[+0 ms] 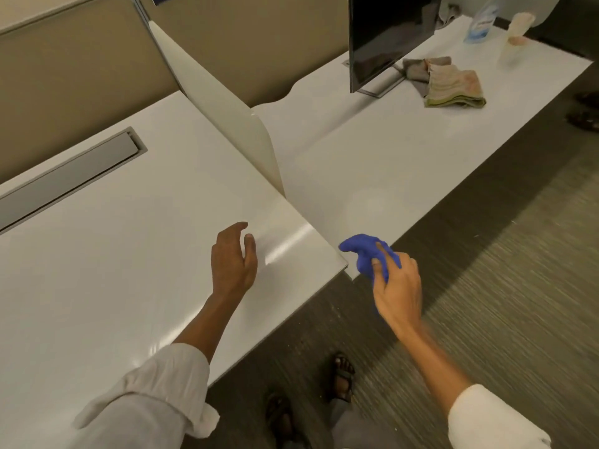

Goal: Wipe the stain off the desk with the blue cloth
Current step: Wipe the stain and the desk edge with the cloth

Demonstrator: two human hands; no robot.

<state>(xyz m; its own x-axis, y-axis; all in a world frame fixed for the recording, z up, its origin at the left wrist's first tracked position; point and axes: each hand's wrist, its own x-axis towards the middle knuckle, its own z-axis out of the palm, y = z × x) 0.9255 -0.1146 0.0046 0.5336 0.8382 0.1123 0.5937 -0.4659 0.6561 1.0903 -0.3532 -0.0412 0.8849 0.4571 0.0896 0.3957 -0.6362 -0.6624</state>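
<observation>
Blue cloth (pixel 364 252) bunched in right hand's (pixel 397 286) closed fingers at desk (pixel 421 150) edge; left hand (pixel 233 257) open, empty; next, probably carry it toward one o'clock, no stain visible.

A single wide-angle camera sits on the person's head, looking forward and steeply down over the white surface (pixel 129 254) from standing height. Both forearms reach in from the bottom edge, with the left hand (pixel 234 259) and the right hand (pixel 398 286) close and near the centre. The floor (pixel 486 286) and sandalled feet (pixel 343 377) show below, and a monitor (pixel 385 37) stands far off at the upper right.
</observation>
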